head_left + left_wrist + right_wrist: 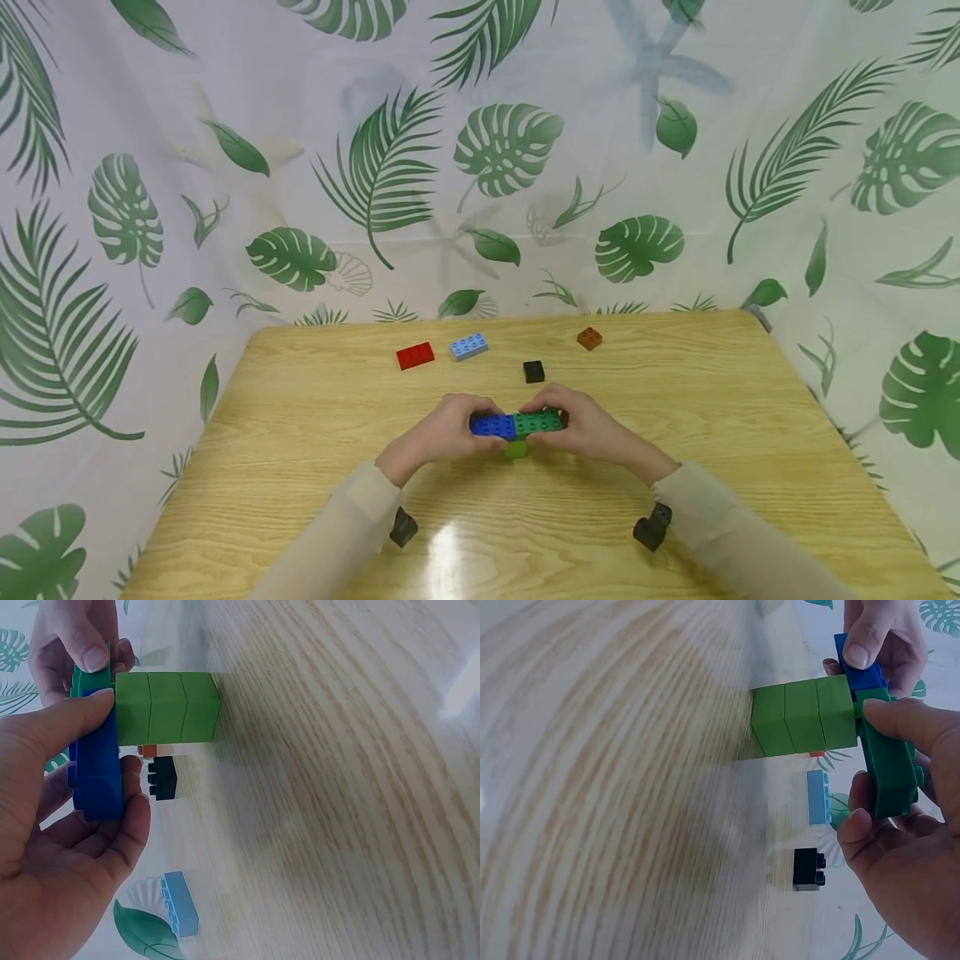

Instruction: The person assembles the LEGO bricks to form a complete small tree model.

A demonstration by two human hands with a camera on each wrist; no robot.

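Near the lower middle of the head view: left hand [438,435] curled around a blue brick [492,426], right hand [592,432] curled around a dark green brick [537,422], both bricks end to end on top of a stack of light green bricks [168,707] standing on the bench [750,433]. Just behind, toward the frame centre: a black brick [533,372]. Farther back: a red brick [415,356], a light blue brick [468,346], a brown brick [589,338].

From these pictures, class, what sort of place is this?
Probably a small set-up play or recording corner: a wooden table, a leaf-print curtain hung round it, and toy bricks in the hands.
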